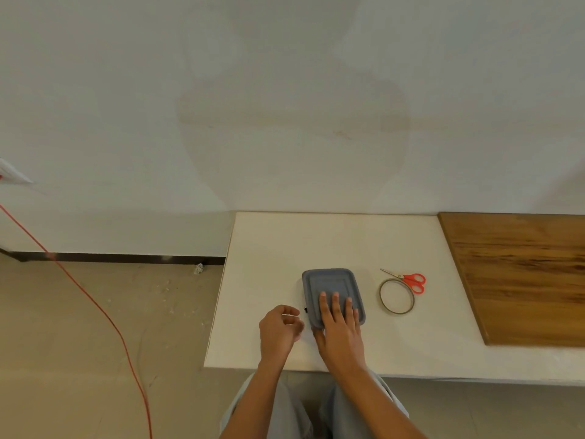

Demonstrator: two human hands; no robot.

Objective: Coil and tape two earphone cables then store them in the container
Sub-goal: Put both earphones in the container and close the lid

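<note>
- nearest the camera, the person's knees in grey trousers (285, 416) show below the table edge, and both bare forearms reach forward over them.
- the left hand (280, 327) hovers over the white table (269, 248) just left of the container. its fingers (289, 312) are loosely curled with the thumb close to the fingertips, and nothing can be seen between them.
- the right hand (340, 331) lies palm down on the near end of the container's lid. its fingers (335, 304) are straight and slightly apart, flat on the lid, while the thumb hangs over the near left corner.
- the grey container (329, 280) sits on the table in front of the person with its lid on, so what is inside is hidden.
- a small dark bit (305, 309) sticks out at its left edge; it is too small to tell what it is.
- a roll of tape (396, 296) lies flat to the right of the container, apart from it.
- red-handled scissors (410, 281) lie touching the tape's far rim.
- a wooden board (522, 274) covers the right end of the table.
- on the floor to the left, a red cable (95, 304) runs toward the wall.
</note>
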